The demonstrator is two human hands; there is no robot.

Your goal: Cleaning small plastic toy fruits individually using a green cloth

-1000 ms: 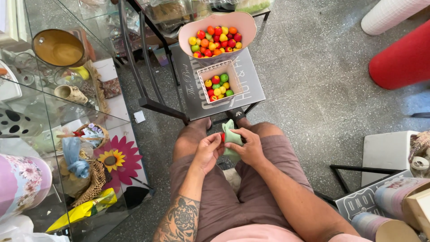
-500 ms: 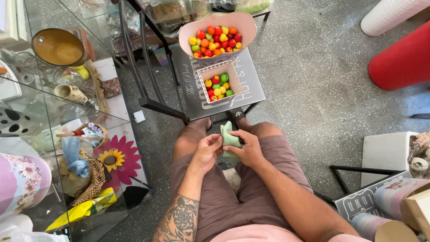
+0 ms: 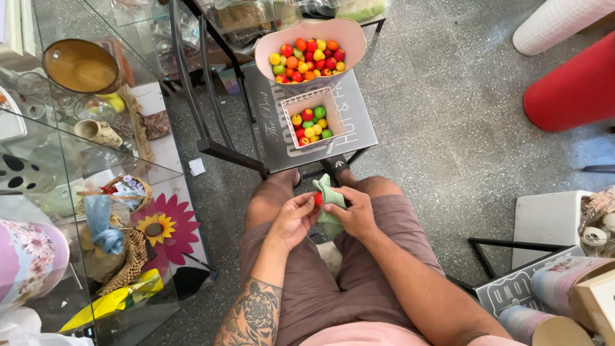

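Note:
I sit with both hands above my knees. My right hand (image 3: 354, 214) grips a light green cloth (image 3: 330, 200). My left hand (image 3: 293, 219) pinches a small red ball (image 3: 318, 198) against that cloth. Ahead on a grey tray table (image 3: 355, 125) stands a pink bowl (image 3: 349, 40) full of small red, orange, yellow and green balls. Just in front of it, a small white square box (image 3: 340, 114) holds several more of the same balls.
A glass shelf unit (image 3: 77, 160) on the left holds a brown bowl (image 3: 80, 64), baskets and a paper sunflower (image 3: 155, 225). A red roll (image 3: 573, 90) and a white roll (image 3: 554, 22) lie at upper right. Boxes and tape rolls (image 3: 596, 234) crowd the lower right.
The green cloth has shifted slightly as my fingers work the red ball against it. My hands stay over my knees.

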